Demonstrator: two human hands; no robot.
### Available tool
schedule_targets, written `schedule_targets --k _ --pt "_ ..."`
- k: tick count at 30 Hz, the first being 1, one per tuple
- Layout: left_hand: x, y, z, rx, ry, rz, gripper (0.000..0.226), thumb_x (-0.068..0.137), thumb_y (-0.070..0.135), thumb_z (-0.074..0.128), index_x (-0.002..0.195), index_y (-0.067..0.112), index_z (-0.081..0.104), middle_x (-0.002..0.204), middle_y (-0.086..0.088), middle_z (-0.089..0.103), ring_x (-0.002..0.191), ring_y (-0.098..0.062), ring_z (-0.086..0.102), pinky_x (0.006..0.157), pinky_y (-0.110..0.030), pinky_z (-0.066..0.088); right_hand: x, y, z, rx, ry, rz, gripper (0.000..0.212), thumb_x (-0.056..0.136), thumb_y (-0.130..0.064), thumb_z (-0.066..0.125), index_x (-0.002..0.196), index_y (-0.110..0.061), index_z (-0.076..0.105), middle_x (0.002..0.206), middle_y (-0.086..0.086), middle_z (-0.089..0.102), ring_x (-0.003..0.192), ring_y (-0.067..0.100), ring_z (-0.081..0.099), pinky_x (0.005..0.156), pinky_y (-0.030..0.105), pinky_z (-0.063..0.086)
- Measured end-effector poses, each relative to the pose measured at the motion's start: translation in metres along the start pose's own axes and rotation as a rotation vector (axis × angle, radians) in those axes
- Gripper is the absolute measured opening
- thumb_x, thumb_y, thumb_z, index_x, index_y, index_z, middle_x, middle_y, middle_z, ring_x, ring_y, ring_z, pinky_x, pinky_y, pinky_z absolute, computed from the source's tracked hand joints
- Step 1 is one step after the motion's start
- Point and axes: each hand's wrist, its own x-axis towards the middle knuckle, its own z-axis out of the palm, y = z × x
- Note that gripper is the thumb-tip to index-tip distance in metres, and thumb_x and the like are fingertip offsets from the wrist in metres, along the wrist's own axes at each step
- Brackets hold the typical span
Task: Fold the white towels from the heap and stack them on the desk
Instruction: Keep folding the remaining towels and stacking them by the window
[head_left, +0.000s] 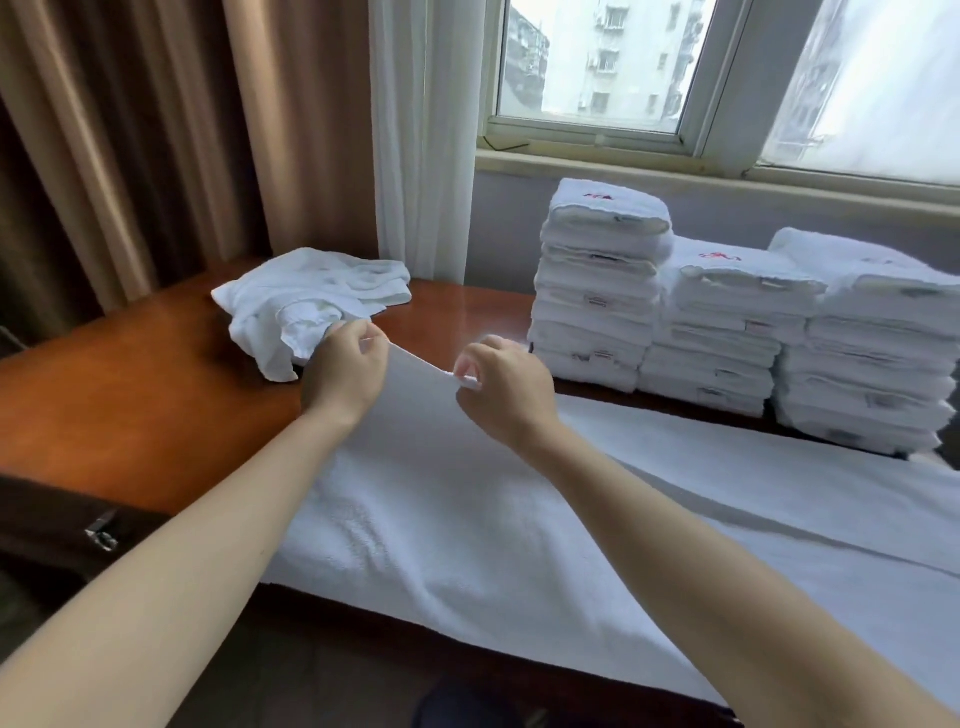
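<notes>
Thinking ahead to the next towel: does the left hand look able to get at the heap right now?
Probably yes: the left hand is right beside the heap, nothing between them, though it must first release the towel it pinches.

The spread towel (467, 519) runs off the right edge.
</notes>
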Motion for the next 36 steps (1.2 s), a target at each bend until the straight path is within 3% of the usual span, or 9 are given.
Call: schedule_targets --k 2,5,9,13,16,19,22,24,36 --pt "-0.001 -0.004 -0.005 0.082 0.000 0.011 0.027 0.090 0.014 0.041 0.076 0.019 0.064 0.102 -0.003 0.063 0.093 -0.023 0.057 0.077 -0.036 0.048 -0.002 -0.005 -0.004 0.066 -0.125 0.018 0.014 0.077 -0.021 0.063 0.088 -0.029 0.067 0.077 -0.014 0.053 0.075 0.012 0.051 0.052 0.024 0.028" --pt "-0.010 -0.008 -0.009 0.172 0.017 -0.004 0.035 0.086 0.008 0.039 0.067 0.022 0.065 0.108 0.000 0.061 0.095 -0.023 0.054 0.074 -0.034 0.042 -0.010 -0.006 -0.008 0.279 -0.379 0.009 0.009 0.080 -0.037 0.069 0.085 -0.029 0.071 0.068 -0.016 0.058 0.066 0.004 0.056 0.056 0.025 0.042" --pt "-0.026 0.003 -0.003 0.136 0.105 0.072 0.034 0.085 0.007 0.041 0.069 0.024 0.066 0.102 0.001 0.060 0.103 -0.022 0.053 0.080 -0.035 0.042 -0.022 0.003 -0.015 0.462 -0.236 0.149 0.016 0.089 -0.036 0.062 0.087 -0.024 0.073 0.074 -0.012 0.067 0.073 0.010 0.064 0.069 0.035 0.056" --pt "-0.045 0.017 0.029 0.165 -0.171 0.233 0.026 0.093 0.019 0.048 0.105 0.025 0.070 0.121 0.002 0.061 0.119 -0.020 0.051 0.095 -0.034 0.042 -0.035 0.034 -0.026 0.170 -0.096 0.274 0.026 0.091 -0.020 0.051 0.107 -0.026 0.070 0.105 -0.008 0.069 0.101 0.016 0.060 0.077 0.030 0.046" --pt "-0.061 0.027 0.060 0.278 -0.417 0.332 0.036 0.099 0.030 0.045 0.133 0.025 0.058 0.144 0.003 0.049 0.143 -0.019 0.032 0.109 -0.035 0.032 -0.049 0.060 -0.033 -0.058 -0.179 0.283 0.039 0.094 -0.017 0.045 0.129 -0.026 0.061 0.127 -0.001 0.060 0.121 0.023 0.048 0.094 0.035 0.038" --pt "-0.069 0.038 0.084 0.412 -0.512 0.382 0.047 0.102 0.042 0.038 0.148 0.029 0.040 0.160 -0.001 0.029 0.151 -0.019 0.013 0.119 -0.036 0.013 -0.063 0.078 -0.035 -0.211 -0.310 0.355 0.049 0.097 -0.028 0.041 0.146 -0.028 0.041 0.149 0.003 0.042 0.141 0.028 0.029 0.113 0.043 0.021" --pt "-0.072 0.038 0.097 0.582 -0.600 0.362 0.058 0.100 0.057 0.026 0.154 0.035 0.022 0.165 -0.003 0.008 0.152 -0.020 -0.001 0.121 -0.047 -0.001 -0.075 0.089 -0.029 -0.196 -0.477 0.421 0.058 0.098 -0.050 0.031 0.153 -0.034 0.022 0.164 0.004 0.012 0.151 0.034 -0.001 0.116 0.058 -0.004" --pt "-0.071 0.033 0.101 0.647 -0.645 0.302 0.065 0.096 0.067 0.018 0.155 0.039 0.013 0.166 0.000 -0.001 0.152 -0.021 -0.007 0.119 -0.054 -0.007 -0.079 0.095 -0.023 -0.194 -0.507 0.403 0.060 0.098 -0.057 0.023 0.154 -0.037 0.015 0.166 0.003 0.001 0.150 0.037 -0.009 0.115 0.060 -0.010" --pt "-0.035 0.011 0.101 0.673 -0.644 0.289 0.074 0.087 0.079 0.015 0.154 0.045 0.011 0.166 0.005 0.000 0.152 -0.024 -0.004 0.117 -0.058 -0.004 -0.056 0.098 -0.001 -0.196 -0.437 0.364 0.061 0.096 -0.058 0.022 0.153 -0.037 0.017 0.165 0.006 0.005 0.150 0.037 -0.006 0.116 0.060 -0.011"
